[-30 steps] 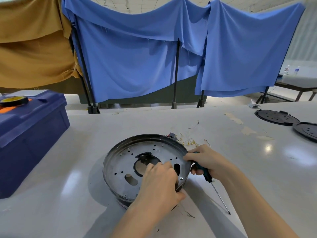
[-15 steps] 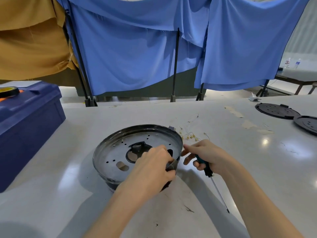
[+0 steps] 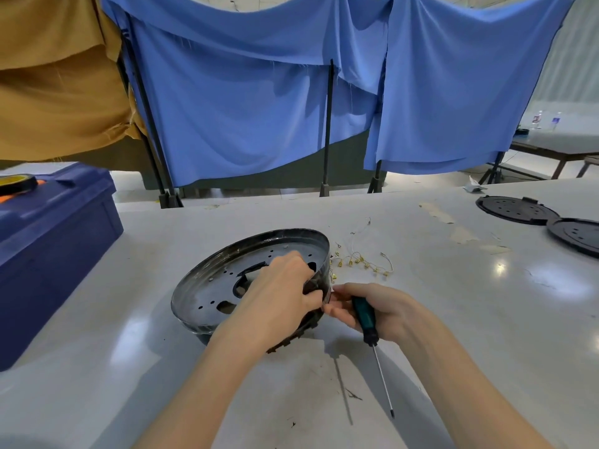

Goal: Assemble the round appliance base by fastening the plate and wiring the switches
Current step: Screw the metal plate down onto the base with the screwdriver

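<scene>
The dark round base [image 3: 207, 296] sits tilted on the desk [image 3: 470, 319], perforated plate [image 3: 223, 280] showing. Gold-tipped wires [image 3: 359, 260] lie just behind it, a green-handled screwdriver [image 3: 364, 314] beside it.

Workshop, white worktable [image 3: 421, 319], blue toolbox [image 3: 55, 254], loose wire terminals [image 3: 359, 260], blue cloth screens [image 3: 243, 108]

Base [image 3: 227, 286] mid-table, toolbox [image 3: 55, 247] left, wires [image 3: 359, 260] right, lids [image 3: 515, 209] far right.

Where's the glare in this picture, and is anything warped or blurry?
Head view: a bright light reflection sits on the white table, right of the screwdriver; the wide-angle lens slants the left curtain poles; the round base looks sharp, a soft shadow beneath it.
</scene>
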`<state>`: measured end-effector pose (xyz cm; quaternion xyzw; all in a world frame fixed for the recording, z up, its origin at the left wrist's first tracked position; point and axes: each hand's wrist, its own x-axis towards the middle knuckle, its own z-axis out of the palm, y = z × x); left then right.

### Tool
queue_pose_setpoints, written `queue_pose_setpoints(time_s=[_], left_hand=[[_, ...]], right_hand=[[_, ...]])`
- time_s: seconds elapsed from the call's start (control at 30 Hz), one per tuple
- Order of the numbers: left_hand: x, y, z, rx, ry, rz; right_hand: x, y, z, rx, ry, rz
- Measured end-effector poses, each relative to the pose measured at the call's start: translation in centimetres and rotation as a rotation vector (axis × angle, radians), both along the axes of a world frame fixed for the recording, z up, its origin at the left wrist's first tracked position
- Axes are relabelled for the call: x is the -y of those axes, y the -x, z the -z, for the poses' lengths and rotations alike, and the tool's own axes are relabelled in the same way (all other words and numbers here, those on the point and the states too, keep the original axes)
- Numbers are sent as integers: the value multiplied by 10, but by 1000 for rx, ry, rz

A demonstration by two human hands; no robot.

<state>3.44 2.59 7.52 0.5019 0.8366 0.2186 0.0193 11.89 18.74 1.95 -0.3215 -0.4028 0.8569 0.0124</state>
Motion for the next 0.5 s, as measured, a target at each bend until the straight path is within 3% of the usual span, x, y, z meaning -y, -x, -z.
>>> queue_pose_setpoints(time_s=[0.2,0.3,0.5], left_hand=[[2,8,-20,46,-195,-36],[5,7,-37,128,-360,-53],[15,-1,-60,470,-679,-35]], right_hand=[[7,-8,-22,-127,149,72],[10,-13,-41,-215,106,91],[9,-21,-78,-378,-95,81]])
